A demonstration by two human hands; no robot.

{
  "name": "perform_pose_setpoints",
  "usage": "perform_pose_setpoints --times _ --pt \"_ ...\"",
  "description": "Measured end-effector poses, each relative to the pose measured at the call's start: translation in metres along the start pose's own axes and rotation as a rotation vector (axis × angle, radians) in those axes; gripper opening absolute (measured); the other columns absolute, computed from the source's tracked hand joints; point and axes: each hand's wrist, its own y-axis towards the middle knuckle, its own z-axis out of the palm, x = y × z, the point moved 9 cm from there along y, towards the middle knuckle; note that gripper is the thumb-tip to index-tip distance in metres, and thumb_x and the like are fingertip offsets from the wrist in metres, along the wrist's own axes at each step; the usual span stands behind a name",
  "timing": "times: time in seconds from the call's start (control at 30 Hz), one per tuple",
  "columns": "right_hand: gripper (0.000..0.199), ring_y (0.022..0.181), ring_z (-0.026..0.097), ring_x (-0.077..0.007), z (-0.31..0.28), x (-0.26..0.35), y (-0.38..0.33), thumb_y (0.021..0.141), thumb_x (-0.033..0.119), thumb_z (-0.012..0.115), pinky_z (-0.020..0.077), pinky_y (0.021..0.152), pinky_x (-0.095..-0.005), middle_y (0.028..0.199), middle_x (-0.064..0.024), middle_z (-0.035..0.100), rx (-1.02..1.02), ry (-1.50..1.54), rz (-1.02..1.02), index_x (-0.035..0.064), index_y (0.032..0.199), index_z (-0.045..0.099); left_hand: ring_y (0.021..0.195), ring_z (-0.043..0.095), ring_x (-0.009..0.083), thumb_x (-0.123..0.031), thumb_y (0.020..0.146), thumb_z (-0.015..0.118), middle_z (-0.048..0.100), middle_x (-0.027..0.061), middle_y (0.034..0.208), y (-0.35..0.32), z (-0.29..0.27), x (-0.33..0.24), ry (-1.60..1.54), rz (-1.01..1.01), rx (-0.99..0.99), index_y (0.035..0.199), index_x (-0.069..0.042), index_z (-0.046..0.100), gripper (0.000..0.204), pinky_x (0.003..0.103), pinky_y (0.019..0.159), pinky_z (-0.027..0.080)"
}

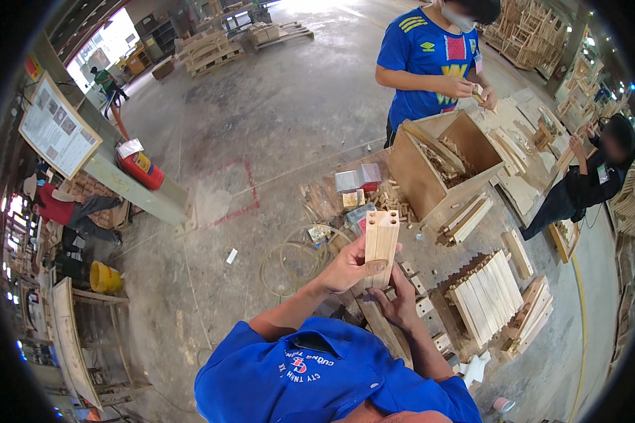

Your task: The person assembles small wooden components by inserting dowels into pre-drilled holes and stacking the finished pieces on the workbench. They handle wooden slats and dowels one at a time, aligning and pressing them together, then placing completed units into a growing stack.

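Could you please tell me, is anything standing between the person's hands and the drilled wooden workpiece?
Nothing visible does. The left hand grips the drilled wooden workpiece directly; the right hand is at its lower end, with no object showing between.

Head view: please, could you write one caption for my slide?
Left hand and right hand hold pale wood with holes at one end; an open wooden box stands beyond.

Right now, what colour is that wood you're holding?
The wood is pale tan, best seen in the head view.
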Motion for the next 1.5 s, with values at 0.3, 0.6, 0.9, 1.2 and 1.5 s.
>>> perform_pose_setpoints --times 0.3,0.6,0.9,1.2,1.5 --pt "0.075 0.125 0.066 -0.0241 0.031 0.03 0.033 0.096 0.002 0.077 0.0546 0.103 -0.0371 0.139 -0.0169 0.065 -0.001 -0.178 -0.144 0.0008 0.161 0.04 0.137 0.06 0.0218 -0.018 0.099 0.079 0.062 0.0107 0.151 -0.01 -0.036 -0.049 0.049 0.033 0.167 0.158 -0.003 0.046 0.069 0.042 0.117 0.046" --pt "0.064 0.123 0.066 -0.0243 0.082 0.035 0.073 0.098 0.01 0.076 0.0549 0.101 -0.0365 0.132 -0.0145 0.066 0.089 -0.035 -0.184 0.0003 0.155 0.048 0.129 0.066 0.0241 -0.002 0.087 0.085 0.069 0.0136 0.14 -0.029 -0.079 -0.091 0.014 0.02 0.121 0.159 -0.001 0.042 0.084 0.044 0.111 0.054" --pt "0.047 0.118 0.068 -0.0411 0.114 0.031 0.086 0.088 0.005 0.081 0.0536 0.101 -0.0458 0.126 -0.0208 0.069 0.24 -0.268 -0.257 -0.0001 0.131 0.06 0.114 0.07 0.0152 -0.008 0.092 0.082 0.075 0.0068 0.122 -0.049 -0.11 -0.091 0.104 0.058 -0.029 0.146 -0.004 0.06 0.059 0.036 0.101 0.057" --pt "0.019 0.094 0.064 -0.0149 -0.163 -0.022 0.228 0.105 0.001 0.058 0.0531 0.084 -0.0294 0.105 -0.0031 0.07 -0.278 -0.316 -0.321 0.0022 0.12 0.07 0.094 0.064 0.0104 -0.023 0.092 0.085 0.075 0.003 0.103 -0.09 -0.155 -0.11 0.447 0.167 -0.521 0.122 -0.001 0.069 0.041 0.032 0.084 0.055" --pt "0.031 0.086 0.072 -0.0264 -0.199 -0.151 0.31 0.102 0.008 0.049 0.0552 0.068 -0.0409 0.099 -0.0127 0.074 0.238 -1.001 0.265 0.0031 0.124 0.069 0.102 0.067 0.0112 -0.027 0.092 0.087 0.077 0.006 0.114 -0.16 -0.174 -0.076 0.513 0.067 -0.811 0.13 -0.001 0.068 0.05 0.032 0.092 0.055"
